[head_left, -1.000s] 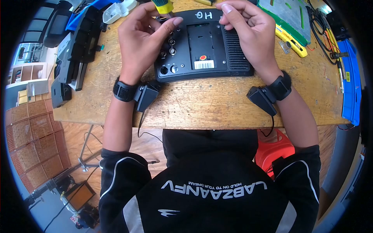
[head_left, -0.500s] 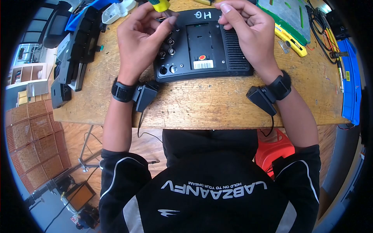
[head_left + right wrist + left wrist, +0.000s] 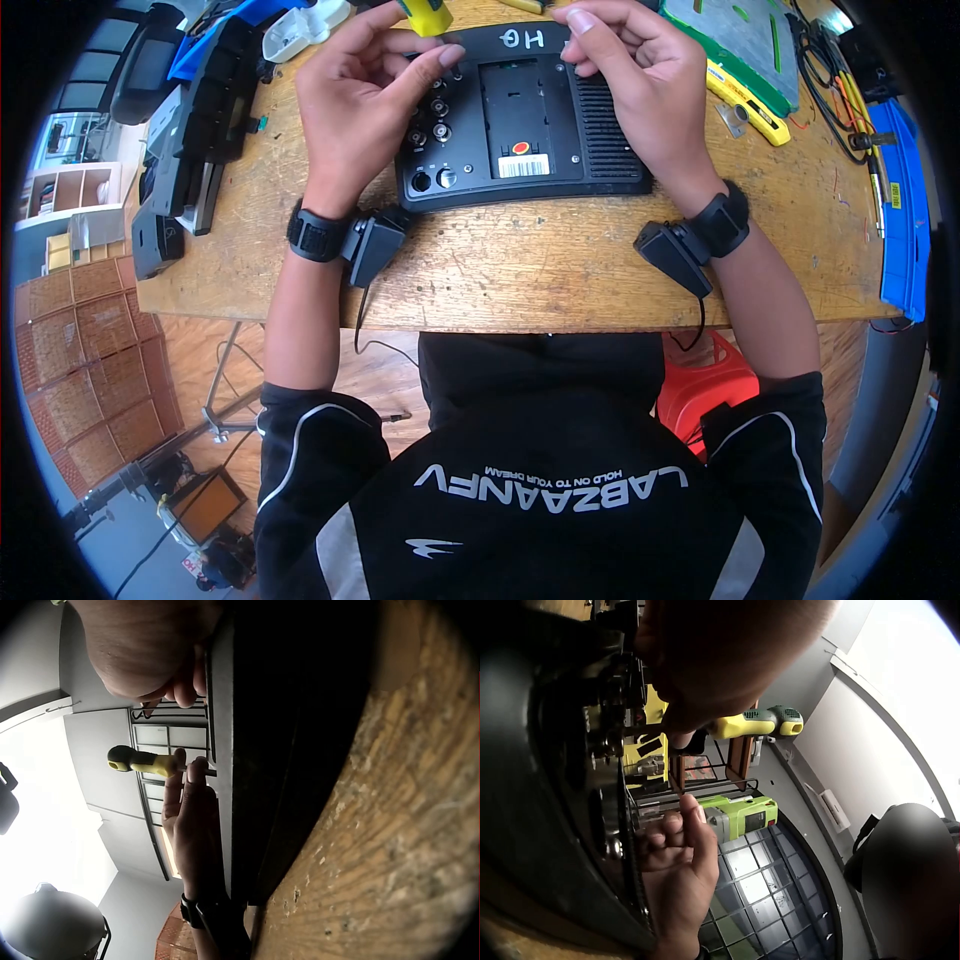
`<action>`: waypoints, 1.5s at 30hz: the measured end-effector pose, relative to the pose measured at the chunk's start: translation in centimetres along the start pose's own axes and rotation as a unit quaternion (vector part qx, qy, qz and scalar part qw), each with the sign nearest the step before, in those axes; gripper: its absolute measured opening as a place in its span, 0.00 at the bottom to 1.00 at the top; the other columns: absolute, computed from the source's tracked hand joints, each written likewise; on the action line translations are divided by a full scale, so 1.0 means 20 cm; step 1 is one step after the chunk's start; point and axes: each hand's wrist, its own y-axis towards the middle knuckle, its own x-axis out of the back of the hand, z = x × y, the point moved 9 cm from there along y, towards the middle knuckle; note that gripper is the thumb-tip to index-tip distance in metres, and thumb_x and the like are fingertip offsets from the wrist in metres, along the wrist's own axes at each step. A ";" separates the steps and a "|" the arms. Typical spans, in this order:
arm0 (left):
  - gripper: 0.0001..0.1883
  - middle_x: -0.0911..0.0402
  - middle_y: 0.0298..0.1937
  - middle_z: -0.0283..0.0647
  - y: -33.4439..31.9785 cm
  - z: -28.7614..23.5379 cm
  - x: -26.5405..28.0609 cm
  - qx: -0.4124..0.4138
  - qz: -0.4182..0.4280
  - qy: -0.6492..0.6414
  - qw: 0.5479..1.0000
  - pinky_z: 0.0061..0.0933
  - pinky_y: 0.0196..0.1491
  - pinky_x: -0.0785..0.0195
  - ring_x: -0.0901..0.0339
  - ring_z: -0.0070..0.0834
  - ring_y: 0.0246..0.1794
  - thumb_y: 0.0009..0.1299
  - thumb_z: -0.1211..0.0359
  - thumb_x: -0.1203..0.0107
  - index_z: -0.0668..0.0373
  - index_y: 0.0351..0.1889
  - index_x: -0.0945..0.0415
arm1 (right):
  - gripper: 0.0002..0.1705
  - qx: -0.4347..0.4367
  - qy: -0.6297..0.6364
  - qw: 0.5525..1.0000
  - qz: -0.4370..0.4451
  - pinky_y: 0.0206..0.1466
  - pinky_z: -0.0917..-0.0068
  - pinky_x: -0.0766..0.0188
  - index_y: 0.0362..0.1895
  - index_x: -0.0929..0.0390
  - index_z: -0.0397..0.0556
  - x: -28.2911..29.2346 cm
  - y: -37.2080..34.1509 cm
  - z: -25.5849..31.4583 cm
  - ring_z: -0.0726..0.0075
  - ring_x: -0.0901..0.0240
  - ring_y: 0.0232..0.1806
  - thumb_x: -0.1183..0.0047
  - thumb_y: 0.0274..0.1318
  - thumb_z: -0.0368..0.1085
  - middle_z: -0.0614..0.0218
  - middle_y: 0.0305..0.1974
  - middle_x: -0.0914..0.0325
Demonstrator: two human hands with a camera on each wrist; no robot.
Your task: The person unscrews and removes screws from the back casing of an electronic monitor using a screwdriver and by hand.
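Note:
A black electronic device (image 3: 470, 187) lies on the wooden bench, with round metal sockets, a recessed plate and white "HQ" lettering. Over its left part, my left hand (image 3: 350, 110) pinches a yellow and dark green screwdriver (image 3: 427, 16) low down, near the shaft, between thumb and fingers. In the right wrist view the screwdriver (image 3: 139, 761) stands upright to the device face, its tip hidden by the fingers. My right hand (image 3: 650, 85) rests by the device's ribbed right side, fingers loosely curled. The left wrist view shows that right hand (image 3: 679, 877) with its thumb raised and nothing visible in it.
A yellow utility knife (image 3: 750, 105) and a green-edged case (image 3: 735, 45) lie at the right, near cables and a blue tray (image 3: 905, 215). Black boxes (image 3: 205, 110) and a white container (image 3: 303, 30) stand at the left. A green power tool (image 3: 742, 817) appears beyond.
The screwdriver handle tilts slightly and shifts within my left hand, which has moved a little to the left. The device has slid very slightly left; my right hand stays nearly still.

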 end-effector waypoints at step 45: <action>0.13 0.12 0.32 0.37 0.07 0.34 0.31 0.093 0.008 0.350 0.932 0.25 0.34 0.29 0.22 0.20 0.27 0.73 0.59 0.34 0.57 0.46 0.11 | 0.20 -0.119 0.225 0.963 -0.092 0.38 0.79 0.27 0.31 0.23 0.43 0.08 0.03 -0.14 0.76 0.26 0.32 0.51 0.78 0.41 0.68 0.32 0.22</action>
